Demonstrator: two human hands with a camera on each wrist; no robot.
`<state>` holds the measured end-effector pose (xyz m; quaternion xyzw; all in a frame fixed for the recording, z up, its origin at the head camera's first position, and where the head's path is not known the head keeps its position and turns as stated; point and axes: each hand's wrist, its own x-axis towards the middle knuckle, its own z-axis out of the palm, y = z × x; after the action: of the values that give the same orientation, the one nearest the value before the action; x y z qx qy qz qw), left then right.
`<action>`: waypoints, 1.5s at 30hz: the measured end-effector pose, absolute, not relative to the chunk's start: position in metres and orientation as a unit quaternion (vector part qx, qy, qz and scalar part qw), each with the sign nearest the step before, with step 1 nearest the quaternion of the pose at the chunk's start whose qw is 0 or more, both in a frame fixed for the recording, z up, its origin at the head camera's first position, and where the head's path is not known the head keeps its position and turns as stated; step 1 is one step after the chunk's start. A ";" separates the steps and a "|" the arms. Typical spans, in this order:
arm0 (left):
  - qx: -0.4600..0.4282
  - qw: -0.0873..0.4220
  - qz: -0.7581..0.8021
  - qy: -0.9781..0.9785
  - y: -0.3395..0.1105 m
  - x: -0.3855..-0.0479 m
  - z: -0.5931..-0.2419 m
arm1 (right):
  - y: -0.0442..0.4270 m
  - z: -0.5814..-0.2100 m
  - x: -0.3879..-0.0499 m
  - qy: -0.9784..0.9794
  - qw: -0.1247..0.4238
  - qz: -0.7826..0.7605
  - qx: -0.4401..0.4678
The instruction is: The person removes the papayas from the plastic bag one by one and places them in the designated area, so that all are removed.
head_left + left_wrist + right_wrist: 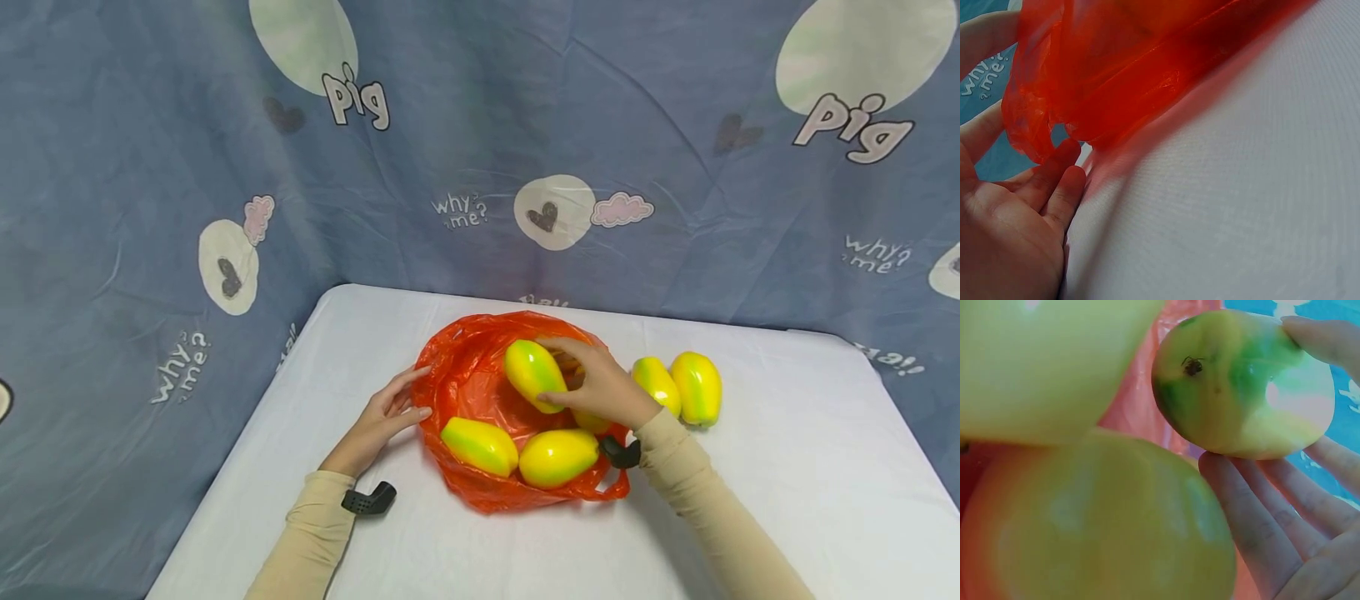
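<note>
A red plastic bag (pixel 480 396) stands with its mouth wide, holding several yellow-green papayas. My right hand (pixel 603 383) grips one papaya (pixel 534 375) over the bag's mouth, thumb on one side and fingers on the other. In the right wrist view, the held papaya (pixel 1241 384) shows a dark stem spot. Two papayas, one at the left (pixel 480 446) and one at the right (pixel 558 458), lie along the bag's near side; another is partly hidden under the right hand. My left hand (pixel 378 421) touches the bag's left rim with fairly straight, spread fingers (pixel 1063 194).
Two more papayas (pixel 697 389) lie side by side on the white-covered table (pixel 787 467), right of the bag. A blue printed cloth (pixel 465 125) hangs behind and to the left of the table. Black devices (pixel 370 498) sit at both wrists.
</note>
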<state>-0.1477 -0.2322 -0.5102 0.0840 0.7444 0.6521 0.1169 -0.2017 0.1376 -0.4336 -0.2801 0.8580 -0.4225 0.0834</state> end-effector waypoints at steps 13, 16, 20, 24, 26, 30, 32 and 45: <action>0.082 0.114 0.652 0.745 -0.232 -0.147 -0.509 | 0.153 -0.430 -0.188 0.836 0.038 -0.491 -0.240; 0.082 0.115 0.652 0.745 -0.232 -0.147 -0.510 | 0.157 -0.430 -0.184 0.834 0.028 -0.500 -0.233; 0.083 0.116 0.653 0.744 -0.232 -0.147 -0.510 | 0.162 -0.430 -0.180 0.829 0.009 -0.513 -0.223; 0.088 0.114 0.656 0.741 -0.232 -0.148 -0.510 | 0.167 -0.430 -0.178 0.825 0.000 -0.523 -0.215; 0.091 0.114 0.658 0.739 -0.232 -0.148 -0.509 | 0.170 -0.431 -0.177 0.826 -0.007 -0.523 -0.211; 0.094 0.115 0.658 0.739 -0.232 -0.148 -0.509 | 0.176 -0.434 -0.175 0.835 -0.025 -0.510 -0.203; 0.092 0.115 0.657 0.739 -0.232 -0.147 -0.508 | 0.179 -0.436 -0.175 0.840 -0.035 -0.502 -0.203; 0.089 0.118 0.655 0.741 -0.232 -0.148 -0.509 | 0.195 -0.436 -0.168 0.852 -0.078 -0.485 -0.181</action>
<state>-0.1479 -0.2320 -0.5092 0.0888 0.7410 0.6550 0.1183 -0.1685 0.1950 -0.4361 -0.1807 0.8519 -0.4853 -0.0781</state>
